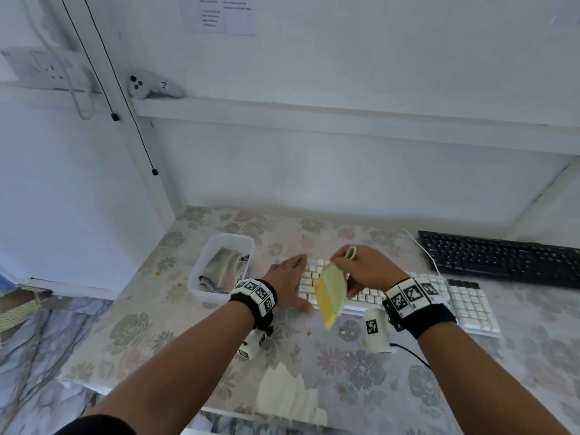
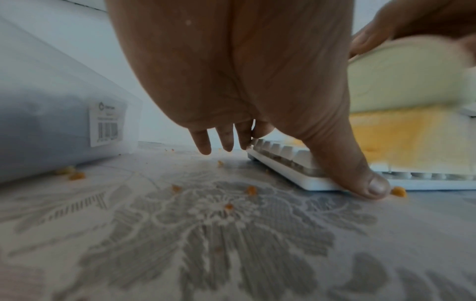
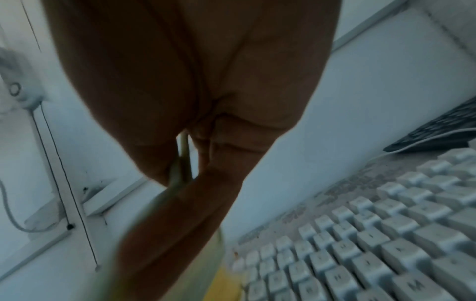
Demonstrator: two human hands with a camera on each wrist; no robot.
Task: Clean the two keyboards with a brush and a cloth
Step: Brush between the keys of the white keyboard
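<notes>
A white keyboard (image 1: 408, 302) (image 2: 283, 152) (image 3: 360, 254) lies across the middle of the flowered table. My left hand (image 1: 292, 277) (image 2: 257, 91) rests flat at its left end, fingers straight along the side and the thumb against the front corner. My right hand (image 1: 357, 265) (image 3: 195, 101) hovers over the keys and pinches the top of a yellow-green cloth (image 1: 331, 296) (image 2: 401, 138) (image 3: 180, 173). The cloth hangs down in front of the keyboard. A black keyboard (image 1: 502, 259) (image 3: 443, 126) sits at the back right. No brush shows plainly.
A clear plastic box (image 1: 219, 265) (image 2: 51, 114) holding a grey rag stands just left of my left hand. Orange crumbs (image 2: 251, 190) are scattered on the tablecloth (image 1: 219, 356). A white cable (image 1: 420, 249) runs between the keyboards. Walls close the back and left.
</notes>
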